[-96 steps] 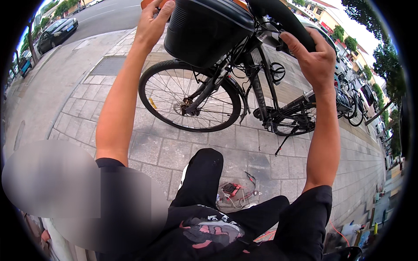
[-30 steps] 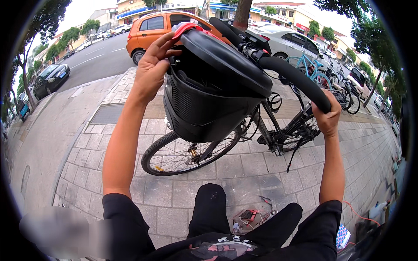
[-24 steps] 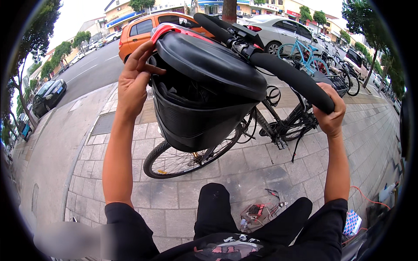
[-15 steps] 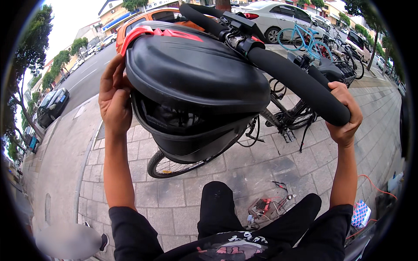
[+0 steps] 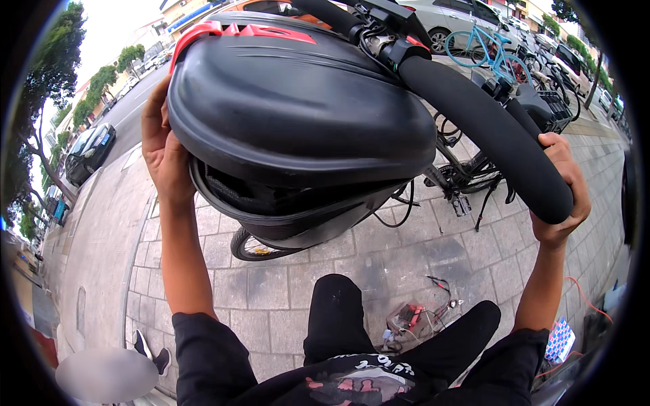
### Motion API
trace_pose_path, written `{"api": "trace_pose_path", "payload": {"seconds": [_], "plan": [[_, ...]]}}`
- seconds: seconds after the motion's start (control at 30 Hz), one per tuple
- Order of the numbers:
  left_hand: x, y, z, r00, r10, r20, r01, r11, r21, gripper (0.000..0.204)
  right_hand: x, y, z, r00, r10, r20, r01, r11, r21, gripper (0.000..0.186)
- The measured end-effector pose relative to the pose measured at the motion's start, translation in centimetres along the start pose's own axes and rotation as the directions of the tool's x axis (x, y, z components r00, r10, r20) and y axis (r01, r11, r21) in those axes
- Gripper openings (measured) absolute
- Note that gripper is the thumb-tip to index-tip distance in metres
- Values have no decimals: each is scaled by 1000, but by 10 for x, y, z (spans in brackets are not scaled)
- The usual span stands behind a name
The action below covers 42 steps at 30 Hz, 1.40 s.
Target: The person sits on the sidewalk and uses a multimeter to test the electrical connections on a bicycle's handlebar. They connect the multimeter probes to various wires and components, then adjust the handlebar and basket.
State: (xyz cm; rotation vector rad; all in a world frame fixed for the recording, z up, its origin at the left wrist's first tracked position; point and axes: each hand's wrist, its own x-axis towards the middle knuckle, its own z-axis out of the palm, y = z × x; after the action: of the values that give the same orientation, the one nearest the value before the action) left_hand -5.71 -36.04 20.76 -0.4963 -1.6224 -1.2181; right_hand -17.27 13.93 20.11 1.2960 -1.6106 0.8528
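Observation:
A black hard-shell storage box [image 5: 298, 108] with a domed lid and a red latch [image 5: 196, 42] sits at the front of a bicycle. Its lid stands slightly raised on the near side, with dark lining in the gap. My left hand [image 5: 162, 152] grips the box at its left edge, just under the red latch; some fingertips are hidden behind it. My right hand [image 5: 567, 183] is wrapped round the end of the thick black foam handlebar grip [image 5: 484, 132]. A brake lever and a flat dark display [image 5: 393, 20] are mounted on the bar.
Tools and wires around a red-and-black device [image 5: 411, 314] lie on the paving between my knees. A blue bicycle [image 5: 484, 54] and others stand at the far right. A blurred person with dark shoes [image 5: 162, 361] is at lower left. A patterned box [image 5: 560, 340] sits at lower right.
The storage box has come closer, and its lid gap looks narrower. The handlebar end and my right hand have shifted right and down; my left hand has shifted slightly left.

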Motion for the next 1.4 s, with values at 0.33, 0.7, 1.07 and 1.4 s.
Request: {"api": "trace_pose_path", "payload": {"seconds": [0.33,0.7,1.07,1.4], "plan": [[57,-82,-47,978,-198,59,207,946,-248,48,40,-57,34,999,26,-19,-30,970,-239,29],[-34,-53,-45,801,-490,-343,428,870,-243,48,115,-100,99,979,135,151,-114,983,-141,20],[-350,-47,69,608,-793,38,788,609,85,32,128,-63,126,958,228,171,-245,966,84,24],[-401,-15,104,745,-665,56,417,530,738,28,126,-16,125,955,220,201,-243,965,97,22]]}}
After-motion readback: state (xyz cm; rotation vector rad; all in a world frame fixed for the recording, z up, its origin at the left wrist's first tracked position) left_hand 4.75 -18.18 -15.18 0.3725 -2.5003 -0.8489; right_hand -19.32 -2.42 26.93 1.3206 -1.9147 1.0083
